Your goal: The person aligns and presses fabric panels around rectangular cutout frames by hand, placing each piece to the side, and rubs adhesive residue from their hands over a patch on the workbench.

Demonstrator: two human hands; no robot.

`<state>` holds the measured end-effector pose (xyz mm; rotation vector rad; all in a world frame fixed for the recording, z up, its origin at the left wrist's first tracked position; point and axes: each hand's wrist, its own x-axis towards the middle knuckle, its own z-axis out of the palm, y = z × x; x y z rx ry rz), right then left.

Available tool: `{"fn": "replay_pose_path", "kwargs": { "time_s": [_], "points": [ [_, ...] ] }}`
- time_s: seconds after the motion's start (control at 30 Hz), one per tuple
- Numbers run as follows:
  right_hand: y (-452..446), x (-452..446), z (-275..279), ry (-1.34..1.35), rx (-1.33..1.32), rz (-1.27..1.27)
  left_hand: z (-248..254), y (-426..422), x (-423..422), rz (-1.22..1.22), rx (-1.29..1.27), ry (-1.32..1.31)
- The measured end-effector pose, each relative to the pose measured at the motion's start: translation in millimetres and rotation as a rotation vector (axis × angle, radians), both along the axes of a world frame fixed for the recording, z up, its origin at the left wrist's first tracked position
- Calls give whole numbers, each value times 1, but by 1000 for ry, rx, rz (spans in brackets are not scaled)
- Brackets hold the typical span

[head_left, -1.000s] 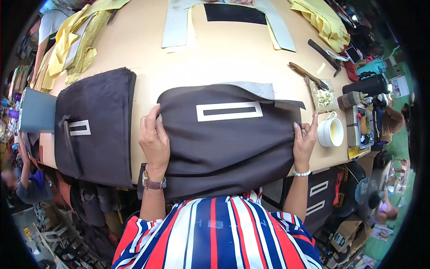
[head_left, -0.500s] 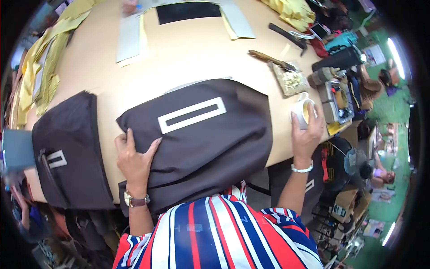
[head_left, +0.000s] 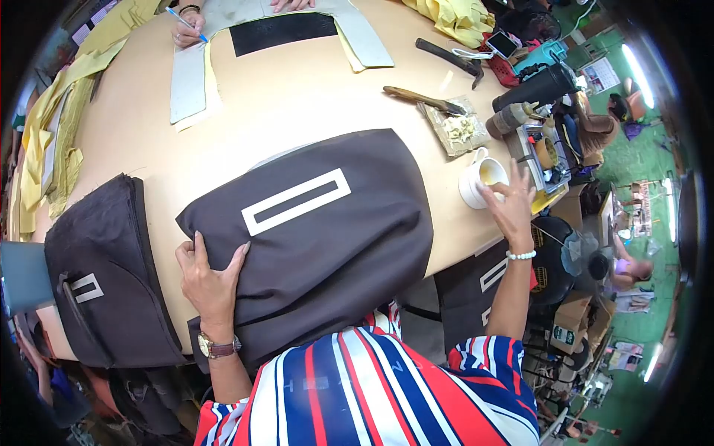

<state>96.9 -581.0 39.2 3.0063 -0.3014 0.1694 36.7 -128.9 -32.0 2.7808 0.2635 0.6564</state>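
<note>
A dark brown fabric piece (head_left: pixel 335 238) with a white rectangular frame (head_left: pixel 296 201) on it lies over the table's front edge. My left hand (head_left: pixel 212 279) rests on its left edge, thumb and fingers spread. At the right, my right hand (head_left: pixel 512 204) is at the rim of a white cup (head_left: pixel 471 186) with pale yellow contents, its upper fingers spread and nothing visibly gripped. Part of a light grey sheet (head_left: pixel 286 154) shows behind the fabric.
Left is a dark fabric stack (head_left: pixel 111 275). A brush (head_left: pixel 424 99) lies by a bag of pale pieces (head_left: pixel 460 130), near a hammer (head_left: pixel 450 59) and bottles (head_left: pixel 513 117). Across the table, a co-worker's hand (head_left: pixel 190 30) holds a pen over a grey panel (head_left: pixel 187 89).
My right hand has left the fabric's right edge and moved right to the cup. The view has turned, and the fabric appears tilted. The co-worker's pen hand has come into clear view.
</note>
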Motion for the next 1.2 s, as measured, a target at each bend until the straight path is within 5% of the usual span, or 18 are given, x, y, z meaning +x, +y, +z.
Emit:
{"fn": "replay_pose_path", "kwargs": {
  "time_s": [0.1, 0.43, 0.6, 0.77, 1.2],
  "points": [
    [2, -20, 8, -237, -2, 51, 0, -1, 0, 2, 3, 6],
    [50, -36, 19, -130, -91, 172, 2, 0, -1, -4, -13, 11],
    [157, -15, 13, -187, 619, 526, 1, 1, 0, -2, -17, 12],
    [186, 13, -58, -54, 763, 588, 5, -1, -1, 15, -87, 20],
    [218, -2, -56, 5, -313, 487, 4, 1, 0, 3, -60, 23]
  ]
}}
